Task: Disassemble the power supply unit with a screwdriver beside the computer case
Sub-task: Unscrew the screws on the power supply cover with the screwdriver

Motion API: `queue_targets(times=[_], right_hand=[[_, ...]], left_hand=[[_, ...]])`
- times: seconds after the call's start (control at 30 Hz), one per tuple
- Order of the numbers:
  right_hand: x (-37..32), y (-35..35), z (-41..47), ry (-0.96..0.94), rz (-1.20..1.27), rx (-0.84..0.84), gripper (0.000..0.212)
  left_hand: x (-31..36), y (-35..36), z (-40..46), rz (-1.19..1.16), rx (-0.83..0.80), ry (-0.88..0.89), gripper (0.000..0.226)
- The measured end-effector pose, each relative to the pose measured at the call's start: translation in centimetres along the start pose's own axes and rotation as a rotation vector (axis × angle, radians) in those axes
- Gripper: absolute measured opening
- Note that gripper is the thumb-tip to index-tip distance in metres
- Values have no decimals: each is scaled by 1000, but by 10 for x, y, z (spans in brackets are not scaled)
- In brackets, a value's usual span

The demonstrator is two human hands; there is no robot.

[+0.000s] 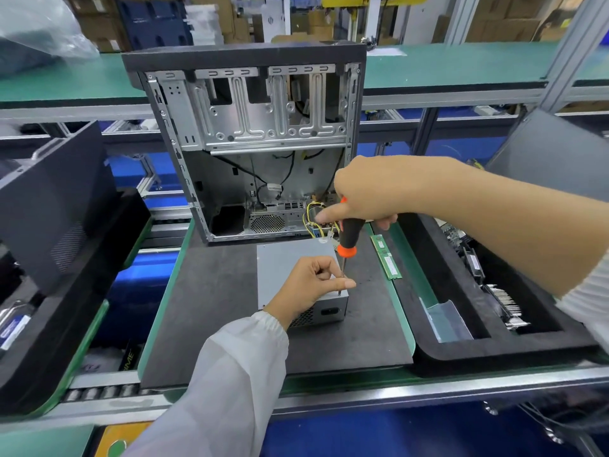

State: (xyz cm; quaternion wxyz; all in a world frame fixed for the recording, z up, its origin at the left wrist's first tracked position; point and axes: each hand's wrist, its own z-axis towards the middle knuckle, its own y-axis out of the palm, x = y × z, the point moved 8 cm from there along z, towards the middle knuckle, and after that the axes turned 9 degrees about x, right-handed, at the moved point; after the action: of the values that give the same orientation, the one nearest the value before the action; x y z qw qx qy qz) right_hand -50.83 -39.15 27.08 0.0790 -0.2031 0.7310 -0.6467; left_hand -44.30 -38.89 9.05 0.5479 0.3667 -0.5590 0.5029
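Two hands work one screwdriver (pixel 346 240) on the power supply unit (pixel 290 275).

The right hand (pixel 372 192) reaches in from above, fingers curled round the black-and-orange handle, tool upright, tip at the unit's near right top corner. The left hand (pixel 313 285), on top of the unit, pinches the shaft just above the tip. The single grey unit lies on the dark mat (pixel 214 308), directly in front of the one open computer case (pixel 253 140). Two green memory sticks (pixel 385 257) lie just right of it.

My one camera sits on my head, looking forward and down, close over the black mat (pixel 214 308), wide enough to catch the open computer case (pixel 250 143) at its far edge.
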Motion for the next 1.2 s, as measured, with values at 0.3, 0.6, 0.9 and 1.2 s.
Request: queue_targets(times=[0.3, 0.6, 0.9, 1.2], right_hand=[[2, 1, -8, -133, 174, -155, 35], [-6, 2, 2, -190, -118, -40, 16], [8, 3, -3, 33, 148, -100, 67], [-23, -3, -8, -268, 29, -119, 33]], left_hand=[[6, -3, -2, -65, 10, 21, 14], [7, -4, -3, -34, -20, 26, 8], [4, -5, -3, -50, 5, -19, 11], [6, -1, -3, -37, -59, 7, 7]])
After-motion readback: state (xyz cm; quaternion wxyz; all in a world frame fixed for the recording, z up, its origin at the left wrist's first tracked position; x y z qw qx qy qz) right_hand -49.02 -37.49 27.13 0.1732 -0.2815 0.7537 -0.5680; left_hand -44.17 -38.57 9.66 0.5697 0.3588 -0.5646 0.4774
